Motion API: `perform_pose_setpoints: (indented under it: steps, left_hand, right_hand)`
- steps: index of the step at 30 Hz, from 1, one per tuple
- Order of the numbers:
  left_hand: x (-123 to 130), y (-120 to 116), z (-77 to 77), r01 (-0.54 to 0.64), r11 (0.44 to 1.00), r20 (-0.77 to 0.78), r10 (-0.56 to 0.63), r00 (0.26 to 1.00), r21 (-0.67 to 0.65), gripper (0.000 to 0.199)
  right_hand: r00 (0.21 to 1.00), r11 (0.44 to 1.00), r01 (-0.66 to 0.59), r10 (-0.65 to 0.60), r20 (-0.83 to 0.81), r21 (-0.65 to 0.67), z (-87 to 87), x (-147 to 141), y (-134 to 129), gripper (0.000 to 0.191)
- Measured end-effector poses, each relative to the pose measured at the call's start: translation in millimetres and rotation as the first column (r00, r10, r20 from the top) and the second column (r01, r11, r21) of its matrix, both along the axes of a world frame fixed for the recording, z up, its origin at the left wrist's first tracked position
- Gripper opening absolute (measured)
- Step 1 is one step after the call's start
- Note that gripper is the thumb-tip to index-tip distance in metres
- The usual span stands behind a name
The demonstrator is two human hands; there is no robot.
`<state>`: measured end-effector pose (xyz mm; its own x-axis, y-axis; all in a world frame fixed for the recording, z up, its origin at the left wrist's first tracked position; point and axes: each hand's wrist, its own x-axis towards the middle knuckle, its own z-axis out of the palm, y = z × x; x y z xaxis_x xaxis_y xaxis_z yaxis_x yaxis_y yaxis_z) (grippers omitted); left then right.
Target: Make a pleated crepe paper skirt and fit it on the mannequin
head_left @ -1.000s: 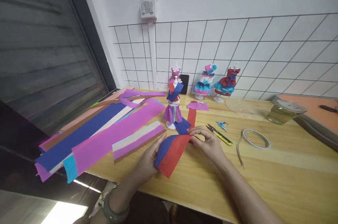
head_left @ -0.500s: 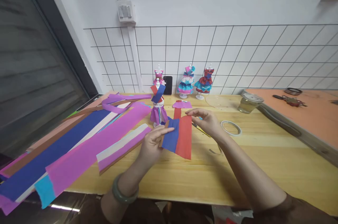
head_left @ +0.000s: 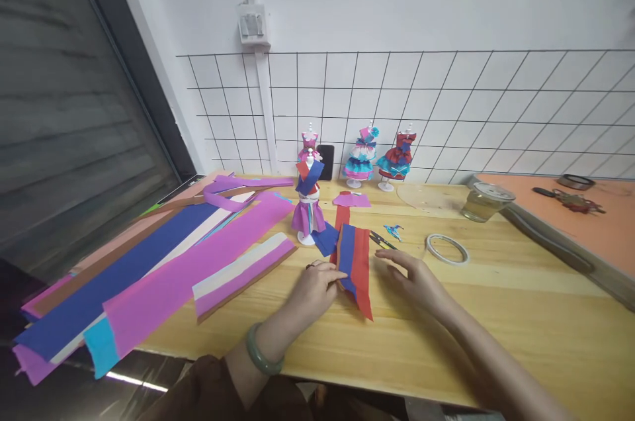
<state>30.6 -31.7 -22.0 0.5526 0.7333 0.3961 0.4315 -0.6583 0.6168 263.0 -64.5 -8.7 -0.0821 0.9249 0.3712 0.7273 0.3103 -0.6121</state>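
Over the wooden counter (head_left: 526,282), right of the nearest dress form (head_left: 308,212), the fingers of the left hand (head_left: 313,292) pinch the blue-and-red crepe paper (head_left: 360,262), ideally lightly, keeping edges aligned, while those of the right hand (head_left: 419,282) stand loosely parted, empty.

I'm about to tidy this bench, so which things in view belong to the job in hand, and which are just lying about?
Likely part of the job:
blue-and-red paper, held by the left hand
front dressed mannequin
paper strips
snips
tape-like white ring

Probably just lying about:
phone
lidded container
reddish bunch on the orange surface, perhaps keys
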Motion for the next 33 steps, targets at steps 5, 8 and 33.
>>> perform_pose_setpoints:
  steps: [5,8,33]
  left_hand:
    - [-0.4,-2.1,2.7,0.007,1.000,-0.062,-0.006,0.998,0.009,0.034]
    - [-0.3,-1.7,0.7,-0.005,1.000,-0.050,0.006,0.999,0.016,0.027]
    - [-13.2,-17.3,17.9,0.317,0.946,-0.239,-0.293,0.926,0.071,0.017]
  right_hand:
    - [0.976,0.993,-0.119,0.116,0.185,0.006,17.6,-36.7,-45.3,0.038]
    - [0.939,0.990,-0.126,0.097,0.329,0.066,14.6,-57.7,-58.9,0.052]
    - [0.966,0.971,-0.111,0.056,0.251,0.210,-16.1,-63.1,-65.4,0.020]
